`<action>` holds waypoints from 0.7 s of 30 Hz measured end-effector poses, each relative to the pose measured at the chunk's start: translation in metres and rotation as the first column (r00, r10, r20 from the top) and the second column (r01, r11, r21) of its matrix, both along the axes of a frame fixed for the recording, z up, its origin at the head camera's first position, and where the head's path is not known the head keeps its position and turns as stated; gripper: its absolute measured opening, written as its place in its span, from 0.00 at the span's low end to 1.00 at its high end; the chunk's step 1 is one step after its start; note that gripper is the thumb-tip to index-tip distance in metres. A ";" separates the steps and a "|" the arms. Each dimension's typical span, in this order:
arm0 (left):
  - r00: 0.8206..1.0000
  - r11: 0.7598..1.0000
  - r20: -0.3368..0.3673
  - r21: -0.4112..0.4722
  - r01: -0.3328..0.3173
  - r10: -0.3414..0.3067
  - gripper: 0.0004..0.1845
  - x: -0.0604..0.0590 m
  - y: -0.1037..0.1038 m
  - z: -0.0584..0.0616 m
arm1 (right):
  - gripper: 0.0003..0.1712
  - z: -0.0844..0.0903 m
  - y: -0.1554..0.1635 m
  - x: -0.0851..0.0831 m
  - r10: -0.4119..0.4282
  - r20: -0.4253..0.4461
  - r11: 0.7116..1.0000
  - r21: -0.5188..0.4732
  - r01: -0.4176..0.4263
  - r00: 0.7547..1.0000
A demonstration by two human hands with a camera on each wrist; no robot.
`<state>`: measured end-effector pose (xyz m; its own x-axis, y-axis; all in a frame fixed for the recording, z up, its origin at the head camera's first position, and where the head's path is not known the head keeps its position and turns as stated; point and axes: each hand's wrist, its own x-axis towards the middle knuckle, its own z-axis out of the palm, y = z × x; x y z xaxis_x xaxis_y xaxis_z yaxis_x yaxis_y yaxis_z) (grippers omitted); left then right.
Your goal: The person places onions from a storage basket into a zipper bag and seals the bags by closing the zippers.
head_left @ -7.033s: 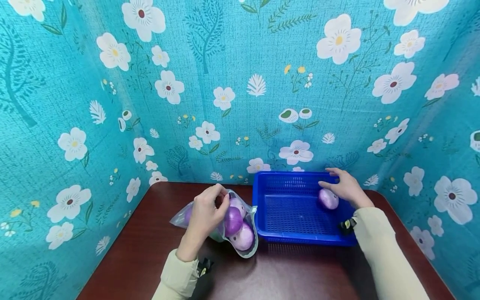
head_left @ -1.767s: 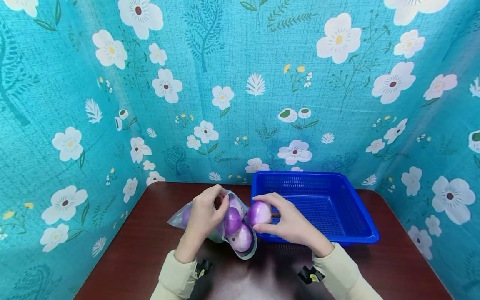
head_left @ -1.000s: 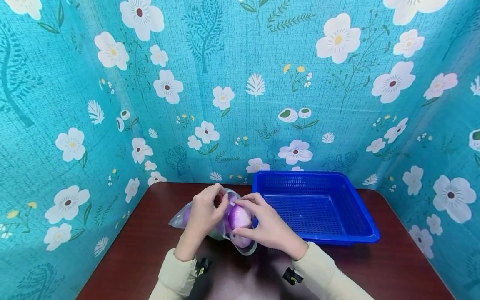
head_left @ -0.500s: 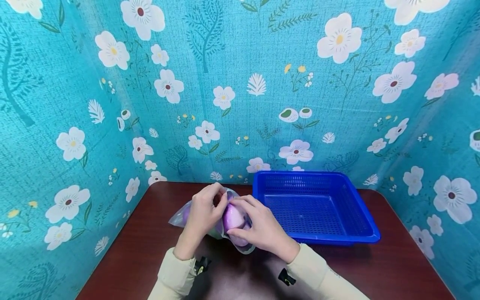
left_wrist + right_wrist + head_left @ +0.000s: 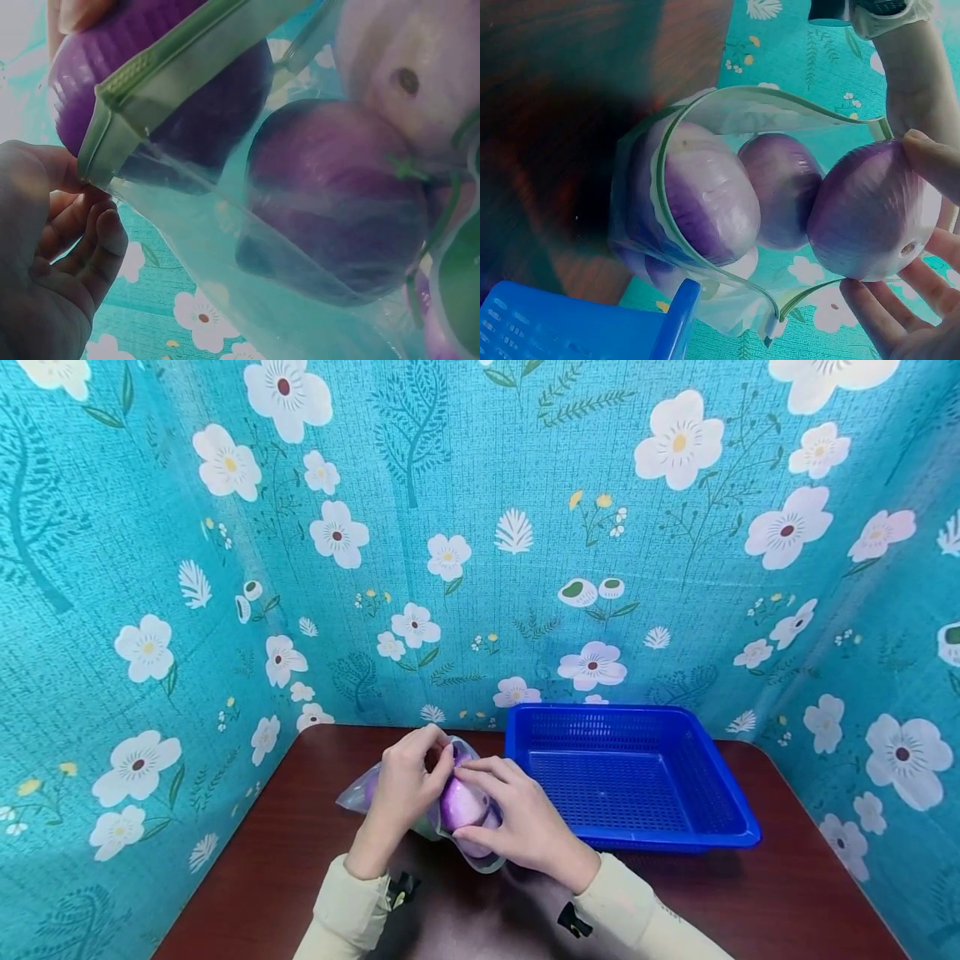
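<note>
A clear zip bag (image 5: 362,792) lies on the table with its mouth facing right and several purple-and-white onions (image 5: 716,199) inside. My left hand (image 5: 405,781) pinches the rim of the bag, thumb against fingertips, at one corner of the green zip strip (image 5: 180,56). With thumb and fingers spread round it, my right hand (image 5: 525,817) grips another onion (image 5: 463,802) right in the bag's mouth. In the right wrist view that held onion (image 5: 870,214) overlaps the opening, beside a second onion (image 5: 780,187) deeper in.
A blue perforated plastic basket (image 5: 720,793) stands just right of the bag, its side close to my right hand. Dark reddish-brown table (image 5: 277,860) runs under everything. A turquoise flowered cloth (image 5: 480,568) rises behind and on both sides.
My right hand has taken the onion from the basket's right end and carried it left into the bag's mouth. The left hand has kept its pinch on the rim.
</note>
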<state>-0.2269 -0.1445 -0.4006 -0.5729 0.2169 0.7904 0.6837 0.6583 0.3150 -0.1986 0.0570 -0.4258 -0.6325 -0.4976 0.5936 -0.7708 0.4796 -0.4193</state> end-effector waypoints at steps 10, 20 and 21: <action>0.999 1.000 0.042 0.001 0.009 -0.009 0.05 0.002 0.000 0.003 | 0.35 -0.006 -0.001 -0.008 -0.069 -0.147 0.997 -0.027 0.066 0.987; 0.999 0.999 0.028 0.018 0.029 -0.030 0.05 0.001 0.001 0.003 | 0.22 -0.013 -0.004 -0.018 -0.123 -0.182 0.984 -0.147 0.097 0.976; 0.999 0.999 0.026 0.018 0.031 -0.031 0.06 0.001 0.001 0.003 | 0.21 -0.014 -0.004 -0.019 -0.124 -0.187 0.984 -0.149 0.096 0.974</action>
